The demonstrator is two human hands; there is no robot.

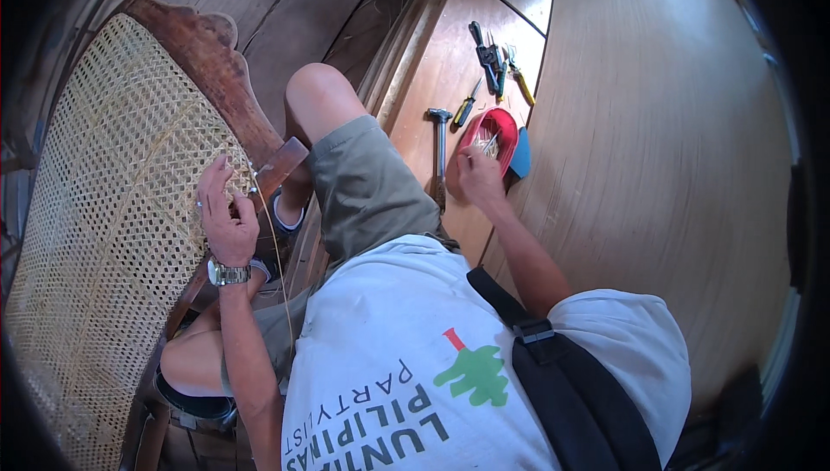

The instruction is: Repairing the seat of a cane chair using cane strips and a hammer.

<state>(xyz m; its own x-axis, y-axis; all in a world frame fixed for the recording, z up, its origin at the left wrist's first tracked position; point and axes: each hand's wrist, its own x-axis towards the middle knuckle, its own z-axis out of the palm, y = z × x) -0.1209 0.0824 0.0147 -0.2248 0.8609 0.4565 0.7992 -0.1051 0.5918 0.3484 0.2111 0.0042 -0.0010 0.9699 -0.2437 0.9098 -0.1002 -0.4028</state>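
Observation:
My left hand, with a watch on its wrist, rests on the woven cane webbing of a wooden chair frame. Its fingers are apart and lie near the frame's inner edge. A loose cane strand runs from that edge down towards my shirt, passing beside the thumb. Small pale bits show at the edge by the fingers. On the right, my right hand reaches into a red oval container holding thin, pale pieces. Its fingers are drawn together; what they pinch is hidden.
A hammer lies left of the container. Beyond it are a screwdriver, a black-handled tool and yellow-handled pliers. A blue flat piece touches the container's right side. A wide wooden panel spans the right.

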